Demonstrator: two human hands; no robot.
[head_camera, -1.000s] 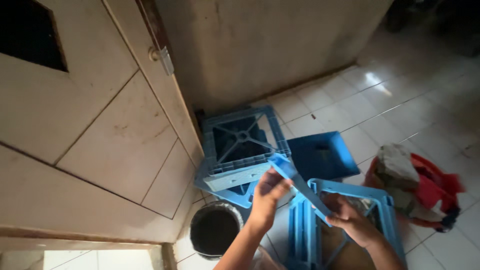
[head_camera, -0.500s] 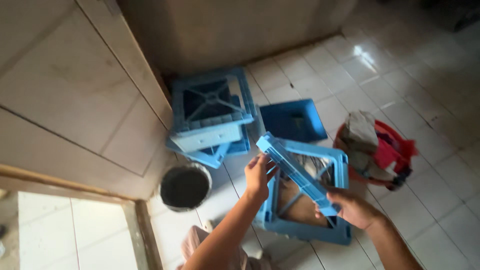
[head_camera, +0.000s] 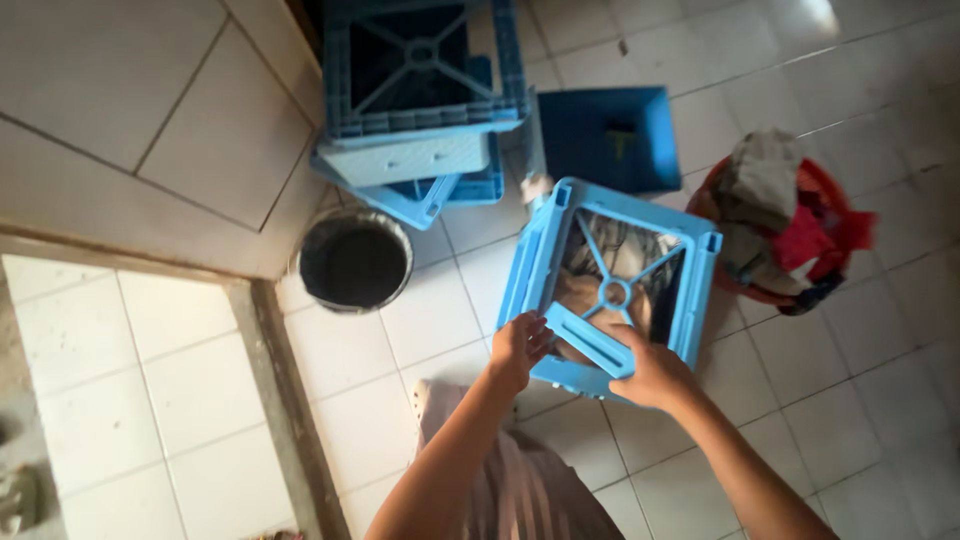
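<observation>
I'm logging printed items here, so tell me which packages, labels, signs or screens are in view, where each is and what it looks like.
None show: only plain things.
Light blue square plastic frame, in left hand and right hand.
Stacked blue plastic crates, top.
Dark round bucket, left.

Dim, warm indoor light; a bright glare patch lies on the floor tiles (head_camera: 815, 15) at the upper right. Soft focus overall, with blur toward the frame edges.

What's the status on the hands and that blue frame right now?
Left hand and right hand both gripping the blue plastic frame at its near edge. Frame held above floor tiles. Dark bucket left, clear of it.
</observation>
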